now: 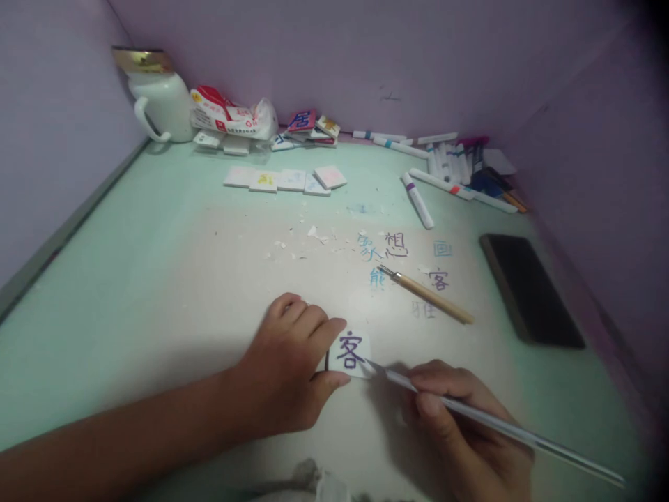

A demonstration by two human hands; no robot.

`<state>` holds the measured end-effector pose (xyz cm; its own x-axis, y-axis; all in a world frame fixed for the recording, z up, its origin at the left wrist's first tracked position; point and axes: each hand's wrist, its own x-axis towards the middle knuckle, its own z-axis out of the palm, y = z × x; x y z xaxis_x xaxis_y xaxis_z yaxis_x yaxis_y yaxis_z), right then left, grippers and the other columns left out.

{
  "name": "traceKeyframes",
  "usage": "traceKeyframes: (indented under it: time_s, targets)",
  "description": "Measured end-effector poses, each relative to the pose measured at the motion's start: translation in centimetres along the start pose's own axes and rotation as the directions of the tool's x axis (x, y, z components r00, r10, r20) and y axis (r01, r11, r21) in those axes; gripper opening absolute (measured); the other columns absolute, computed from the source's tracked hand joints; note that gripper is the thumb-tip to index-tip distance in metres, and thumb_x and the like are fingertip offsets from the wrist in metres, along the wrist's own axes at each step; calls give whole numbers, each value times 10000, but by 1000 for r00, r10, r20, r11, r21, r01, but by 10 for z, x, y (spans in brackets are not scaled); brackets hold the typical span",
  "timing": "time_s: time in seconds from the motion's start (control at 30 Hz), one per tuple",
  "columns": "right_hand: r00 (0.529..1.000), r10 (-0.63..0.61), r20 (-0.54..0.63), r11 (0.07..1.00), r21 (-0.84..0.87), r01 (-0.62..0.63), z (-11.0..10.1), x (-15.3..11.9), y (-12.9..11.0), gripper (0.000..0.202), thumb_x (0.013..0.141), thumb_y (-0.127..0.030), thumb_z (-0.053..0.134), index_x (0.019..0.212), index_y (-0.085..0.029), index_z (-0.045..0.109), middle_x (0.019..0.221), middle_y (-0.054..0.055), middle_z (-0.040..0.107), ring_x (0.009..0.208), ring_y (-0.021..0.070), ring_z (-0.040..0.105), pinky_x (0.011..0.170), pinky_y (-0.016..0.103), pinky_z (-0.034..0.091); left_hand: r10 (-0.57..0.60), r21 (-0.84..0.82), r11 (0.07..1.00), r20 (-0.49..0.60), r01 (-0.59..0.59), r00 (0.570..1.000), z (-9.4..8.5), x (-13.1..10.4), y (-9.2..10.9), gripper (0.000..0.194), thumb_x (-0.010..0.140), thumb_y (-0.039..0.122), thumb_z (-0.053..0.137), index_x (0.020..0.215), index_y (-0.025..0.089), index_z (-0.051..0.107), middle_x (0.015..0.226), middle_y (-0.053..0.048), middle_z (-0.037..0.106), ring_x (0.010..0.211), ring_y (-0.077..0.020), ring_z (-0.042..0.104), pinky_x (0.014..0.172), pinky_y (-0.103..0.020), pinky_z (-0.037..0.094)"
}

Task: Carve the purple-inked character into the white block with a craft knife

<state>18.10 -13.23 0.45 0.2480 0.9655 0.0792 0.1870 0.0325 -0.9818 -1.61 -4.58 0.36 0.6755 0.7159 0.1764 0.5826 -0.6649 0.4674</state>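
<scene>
A small white tile [360, 366] bearing a purple character lies on the table near the front. Its left side is gripped between the thumb and fingers of my left hand [293, 362]. My right hand [465, 418] pinches a slim metallic knife-like tool [491, 420], whose pointed tip touches or hovers just over the right part of the character. A wooden-handled carving tool [431, 296] rests on the table beyond the tile, among characters written on the surface in blue, purple and grey.
A dark phone [530, 289] lies at the right. White scraps [313, 231] are scattered beyond my hands. Farther back are white tiles [290, 179], markers [418, 201], a plastic package [235, 118], colored tiles [302, 120] and a white mug [162, 104]. Purple walls enclose the table.
</scene>
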Motion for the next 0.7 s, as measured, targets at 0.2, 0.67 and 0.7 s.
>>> traceKeyframes:
  time_s: [0.2,0.67,0.7]
  targets:
    - [984,-10,178,1000,-1,10,-13,32,-3,96,912,-324,565,900,-288,653,742,27,619,596,157,545,505,246,440,-1,-5,1000,37,2,999,-2,1,-1,359,782,325,621,1091,148,572,903,-82,585,833,-255,492,907,-490,355]
    - [936,85,343,993,50,-108,-1,47,17,166,953,-376,472,881,-271,577,714,18,489,630,168,429,520,289,314,-4,-104,994,109,16,994,-1,8,0,356,786,236,535,1129,145,551,926,-89,605,833,-253,516,908,-501,361]
    - [928,97,359,993,28,-115,-2,48,16,170,956,-380,463,881,-271,570,724,21,491,638,171,433,517,290,309,-3,-105,994,114,15,993,-1,8,0,366,784,234,536,1139,146,546,932,-90,607,839,-254,517,913,-502,360]
